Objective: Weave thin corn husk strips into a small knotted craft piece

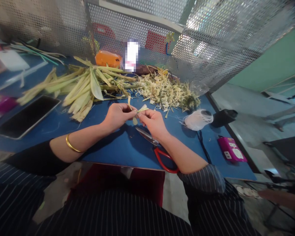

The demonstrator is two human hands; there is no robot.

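Over the blue table, my left hand (118, 116) and my right hand (152, 121) meet fingertip to fingertip. Both are closed in a pinch on a small piece of pale green husk (135, 121), which looks like corn husk. Its ends stick out above, below and to the right of the fingers. Beneath my right hand and forearm lie scissors (147, 134) with red handles, blades pointing up and left. Long husks (81, 88) are heaped beyond my left hand. A pile of shredded husk scraps (164, 88) sits beyond my right hand.
White thread (198, 119) and a black spool (223, 117) stand at right, above a purple packet (232, 149). A dark-screened phone (28, 114) lies at left. An orange packet (108, 59) and a bright screen (132, 54) stand before the perforated metal panel (135, 21).
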